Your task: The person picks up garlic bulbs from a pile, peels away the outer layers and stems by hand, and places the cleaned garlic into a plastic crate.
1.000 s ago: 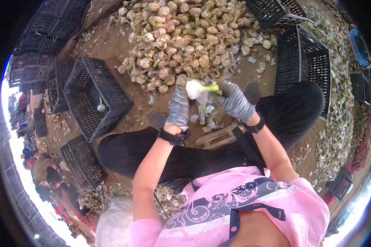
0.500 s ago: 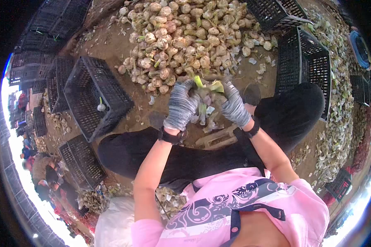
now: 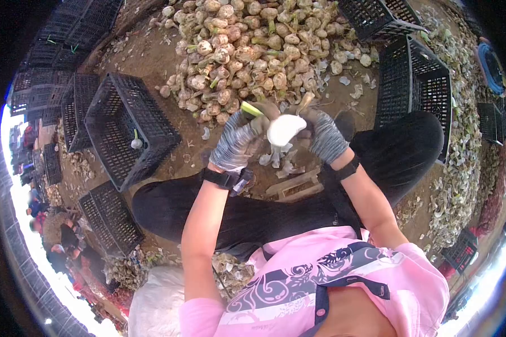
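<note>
A white, bare-looking garlic bulb (image 3: 285, 130) hangs between my two gloved hands, its green stem (image 3: 252, 108) pointing up and left. My left hand (image 3: 237, 139), in a grey knitted glove, is closed around the stem beside the bulb. On the bulb's other side my right hand (image 3: 325, 135), gloved alike, has its fingers bent together. A tan, dry strip of garlic peel (image 3: 306, 102) sticks up from those fingers. Part of the fingertips is blurred. Just beyond the hands lies a big heap of unpeeled garlic (image 3: 247, 56) on the ground.
A black crate (image 3: 152, 126) at left holds one white garlic bulb (image 3: 136, 143). More black crates (image 3: 413, 78) stand at right, with others stacked at far left. A small wooden frame (image 3: 295, 188) and loose peel lie before my legs. Peel litter (image 3: 461, 163) spreads along the right.
Loose outer layers have come away and the white bulb now shows. My left hand has shifted slightly left and down with the stem; my right hand has turned beside the bulb.
</note>
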Demonstrator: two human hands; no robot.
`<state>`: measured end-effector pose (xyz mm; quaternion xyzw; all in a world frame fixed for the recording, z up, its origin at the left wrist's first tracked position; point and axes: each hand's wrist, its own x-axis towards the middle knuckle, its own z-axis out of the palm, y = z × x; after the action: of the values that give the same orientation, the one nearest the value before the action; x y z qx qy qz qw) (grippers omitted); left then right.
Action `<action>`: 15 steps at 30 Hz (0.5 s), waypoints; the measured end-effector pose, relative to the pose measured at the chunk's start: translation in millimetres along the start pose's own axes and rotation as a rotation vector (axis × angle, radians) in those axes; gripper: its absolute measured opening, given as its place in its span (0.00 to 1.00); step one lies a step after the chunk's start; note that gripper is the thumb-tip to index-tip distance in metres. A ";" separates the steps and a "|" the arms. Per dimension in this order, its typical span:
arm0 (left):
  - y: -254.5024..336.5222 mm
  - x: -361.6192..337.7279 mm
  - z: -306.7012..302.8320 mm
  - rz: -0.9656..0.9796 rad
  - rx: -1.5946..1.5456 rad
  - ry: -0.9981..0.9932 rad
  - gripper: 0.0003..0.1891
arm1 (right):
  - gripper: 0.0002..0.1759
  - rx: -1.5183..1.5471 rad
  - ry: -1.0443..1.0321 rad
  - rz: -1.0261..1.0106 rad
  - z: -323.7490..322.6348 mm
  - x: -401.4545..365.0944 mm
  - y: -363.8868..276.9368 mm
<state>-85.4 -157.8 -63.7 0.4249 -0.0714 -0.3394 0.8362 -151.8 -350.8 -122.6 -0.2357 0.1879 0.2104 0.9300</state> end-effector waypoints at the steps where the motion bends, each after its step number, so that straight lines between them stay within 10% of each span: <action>1: 3.0 0.4 8.0 -0.025 -0.213 0.066 0.14 | 0.09 -0.322 0.030 -0.165 0.6 1.5 9.3; 3: 4.0 0.6 5.0 -0.118 -0.391 0.204 0.16 | 0.10 -0.649 0.052 -0.331 5.2 -2.9 10.4; 6: -0.4 8.0 0.1 -0.127 -0.532 0.320 0.17 | 0.18 -0.060 -0.148 -0.010 21.4 -26.1 -19.3; 9: -5.5 7.9 -16.0 -0.147 -0.587 0.354 0.17 | 0.20 -0.122 -0.164 -0.388 40.3 -45.0 -33.9; 11: -11.7 12.1 -25.5 -0.156 -0.606 0.424 0.15 | 0.19 0.010 -0.056 -0.207 50.7 -40.6 -47.0; 12: -15.0 13.2 -31.2 -0.151 -0.608 0.422 0.15 | 0.18 -0.628 0.034 -0.287 15.2 -17.5 -44.2; 15: -5.3 7.7 -47.3 -0.161 -0.673 0.471 0.10 | 0.18 -0.967 0.119 -0.380 -16.6 16.5 -2.4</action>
<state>-63.0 -133.5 -98.7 0.1979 0.2700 -0.3016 0.8927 -140.8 -356.3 -142.7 -0.6797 0.0759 0.0870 0.7244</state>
